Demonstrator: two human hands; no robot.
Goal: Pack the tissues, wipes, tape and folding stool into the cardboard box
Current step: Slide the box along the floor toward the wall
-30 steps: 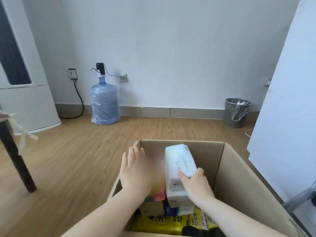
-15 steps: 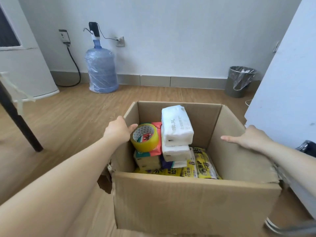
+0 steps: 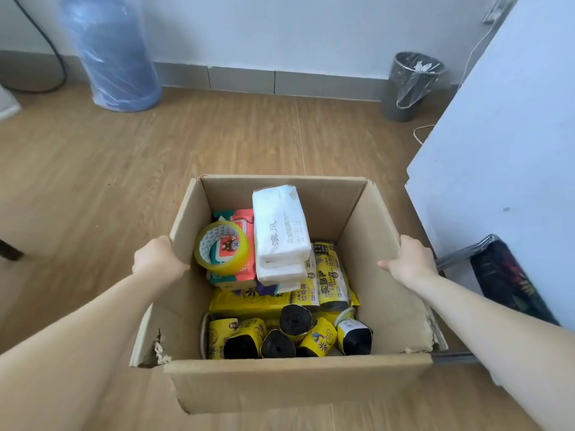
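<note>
An open cardboard box (image 3: 298,390) stands on the wooden floor. Inside it, white tissue packs (image 3: 280,227) are stacked at the back. A yellow tape roll (image 3: 222,247) lies on an orange and teal wipes pack (image 3: 241,217) to their left. Yellow and black bag rolls (image 3: 295,334) fill the front. My left hand (image 3: 158,258) grips the box's left wall. My right hand (image 3: 410,259) grips the right wall. A folded dark stool with a metal frame (image 3: 504,275) lies on the floor right of the box.
A blue water bottle (image 3: 109,54) stands by the back wall at the left. A grey waste bin (image 3: 410,85) with a plastic liner is at the back right. A white cabinet (image 3: 510,135) rises close on the right. A dark table leg (image 3: 9,251) is at the left edge.
My right hand let go of the tissue pack, now lying on the stack. Both hands moved out to the box's side walls and closed on them. The view tipped down over the box.
</note>
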